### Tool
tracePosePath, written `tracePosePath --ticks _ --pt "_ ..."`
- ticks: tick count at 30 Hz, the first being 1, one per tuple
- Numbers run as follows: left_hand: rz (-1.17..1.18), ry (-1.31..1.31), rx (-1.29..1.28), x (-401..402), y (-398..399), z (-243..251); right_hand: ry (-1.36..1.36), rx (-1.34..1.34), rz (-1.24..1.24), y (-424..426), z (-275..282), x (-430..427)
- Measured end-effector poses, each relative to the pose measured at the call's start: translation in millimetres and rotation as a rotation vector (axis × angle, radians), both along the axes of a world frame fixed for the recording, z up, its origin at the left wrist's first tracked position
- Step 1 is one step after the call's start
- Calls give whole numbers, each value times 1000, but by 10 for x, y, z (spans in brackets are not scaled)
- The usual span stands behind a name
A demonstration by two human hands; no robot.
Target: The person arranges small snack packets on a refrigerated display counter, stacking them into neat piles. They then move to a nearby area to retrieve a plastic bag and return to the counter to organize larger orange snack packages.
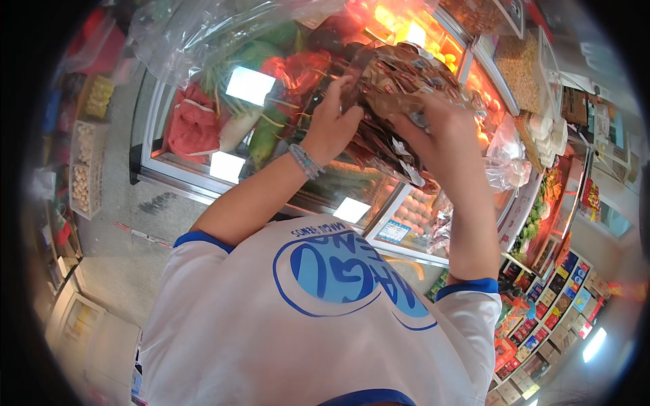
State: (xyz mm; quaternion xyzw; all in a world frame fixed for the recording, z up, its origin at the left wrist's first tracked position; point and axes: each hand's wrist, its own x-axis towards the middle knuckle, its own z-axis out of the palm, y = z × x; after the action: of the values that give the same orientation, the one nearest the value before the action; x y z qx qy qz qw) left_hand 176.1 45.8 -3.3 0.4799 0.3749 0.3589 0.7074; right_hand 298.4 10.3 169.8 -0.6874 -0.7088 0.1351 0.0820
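Observation:
A large bundle of brown snack packets (406,76), wrapped in clear plastic, lies tilted over the glass-topped display case (315,203). My left hand (332,119), with a beaded bracelet on the wrist, grips the near left edge of the wrapping between thumb and fingers. On the right side, my right hand (439,134) holds the bundle; its fingertips are partly hidden against the packets. Left of the bundle are a red mesh bag (193,124), a white radish (241,127), a green long vegetable (266,134) and a red plastic bag (299,71).
Clear plastic sheeting (203,35) hangs at the upper left. Eggs (414,210) sit under the case's glass. White crates (86,167) stand on the left. A tub of grains (518,71) and shelves of boxed goods (553,304) are on the right.

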Motion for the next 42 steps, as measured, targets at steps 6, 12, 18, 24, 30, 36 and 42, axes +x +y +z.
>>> tracePosePath --ticks 6,12,18,24,30,36,42 --pt "89 -5 74 70 -28 -107 29 70 -29 -35 -581 81" --pt "97 -32 45 57 -19 -71 -234 -29 35 88 -606 12" --pt "90 -103 3 42 -23 -110 -433 122 93 18 -512 -48" --pt "84 -119 31 53 -20 -164 -375 288 132 -10 -821 74" --pt "152 -156 -54 -12 132 12 -386 149 97 74 -859 117" --pt "466 -104 -734 40 1372 -620 106 543 -180 -376 -611 238" --pt "486 34 -696 320 2046 -1103 236 789 -794 -1226 -749 668"
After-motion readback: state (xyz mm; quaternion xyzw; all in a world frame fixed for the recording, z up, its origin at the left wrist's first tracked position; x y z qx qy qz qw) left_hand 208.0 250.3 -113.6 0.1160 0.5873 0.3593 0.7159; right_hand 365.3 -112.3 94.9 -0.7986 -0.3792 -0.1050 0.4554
